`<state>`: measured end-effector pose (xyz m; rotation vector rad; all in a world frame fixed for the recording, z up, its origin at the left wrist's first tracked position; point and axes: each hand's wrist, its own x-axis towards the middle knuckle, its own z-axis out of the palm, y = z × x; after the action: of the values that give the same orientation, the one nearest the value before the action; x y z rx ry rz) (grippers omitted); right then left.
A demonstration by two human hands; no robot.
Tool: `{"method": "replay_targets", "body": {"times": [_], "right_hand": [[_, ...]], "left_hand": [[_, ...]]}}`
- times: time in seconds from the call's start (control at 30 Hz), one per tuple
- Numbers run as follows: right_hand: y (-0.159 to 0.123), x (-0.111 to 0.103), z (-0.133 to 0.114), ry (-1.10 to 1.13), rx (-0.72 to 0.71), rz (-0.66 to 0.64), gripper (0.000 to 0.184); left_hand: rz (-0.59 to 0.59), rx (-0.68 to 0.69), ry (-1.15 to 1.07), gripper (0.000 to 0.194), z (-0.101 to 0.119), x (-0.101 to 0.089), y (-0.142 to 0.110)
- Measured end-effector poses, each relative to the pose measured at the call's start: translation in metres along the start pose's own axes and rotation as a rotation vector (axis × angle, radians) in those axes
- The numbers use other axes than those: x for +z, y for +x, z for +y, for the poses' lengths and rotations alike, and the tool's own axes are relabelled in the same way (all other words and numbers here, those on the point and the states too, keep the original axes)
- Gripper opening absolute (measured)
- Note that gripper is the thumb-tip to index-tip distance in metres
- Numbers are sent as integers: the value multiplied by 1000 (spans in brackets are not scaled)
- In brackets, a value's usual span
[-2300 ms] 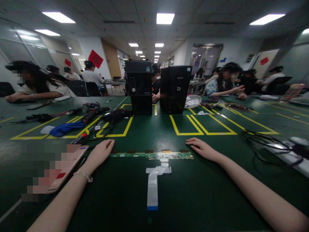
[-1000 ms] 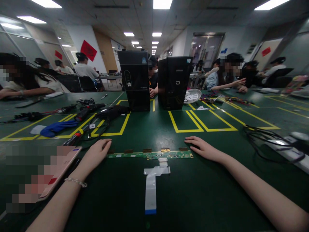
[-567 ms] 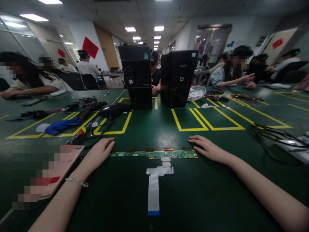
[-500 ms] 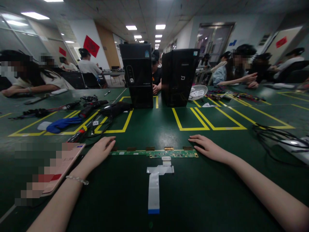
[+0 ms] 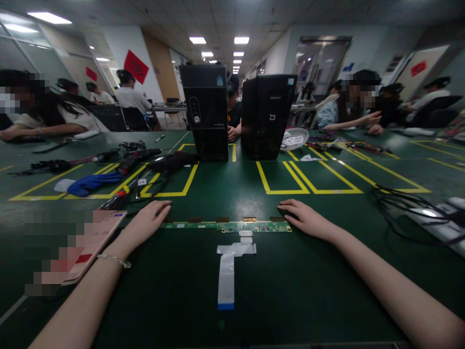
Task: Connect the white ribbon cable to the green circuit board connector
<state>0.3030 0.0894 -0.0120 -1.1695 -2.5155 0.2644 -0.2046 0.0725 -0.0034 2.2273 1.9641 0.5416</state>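
Observation:
A long, narrow green circuit board (image 5: 254, 227) lies on the dark green tabletop in front of me, with several copper-brown tabs along its far edge. From its near side a white flat ribbon cable (image 5: 226, 276) runs toward me, folded near the connector and blue at its free end. My left hand (image 5: 149, 217) rests by the board's left end, fingers stretched out and together with the thumb. At the right end lies my right hand (image 5: 307, 220), palm down with extended fingers. Neither hand grips the board; whether the fingertips touch it I cannot tell.
Two black computer towers (image 5: 207, 114) stand at the back. To the left are a pink phone (image 5: 100, 242), a blue glove (image 5: 93, 184) and tools with cables. Black cables (image 5: 392, 213) and a white device lie right. A white basket (image 5: 295, 139) sits behind; other people sit around.
The whole view has shifted slightly, so the board and cable appear a little higher and further left. Both hands keep their places beside the board.

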Motion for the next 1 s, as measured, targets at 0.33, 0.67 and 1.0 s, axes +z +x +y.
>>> {"method": "replay_targets", "body": {"times": [0.33, 0.67, 1.0], "right_hand": [[7, 11, -68, 27, -246, -9, 36], [10, 23, -83, 35, -294, -64, 36], [4, 19, -82, 41, -254, -135, 38]], "left_hand": [[3, 13, 13, 58, 0, 2, 1], [9, 24, 29, 57, 3, 2, 4], [28, 17, -5, 55, 2, 4, 1]]}}
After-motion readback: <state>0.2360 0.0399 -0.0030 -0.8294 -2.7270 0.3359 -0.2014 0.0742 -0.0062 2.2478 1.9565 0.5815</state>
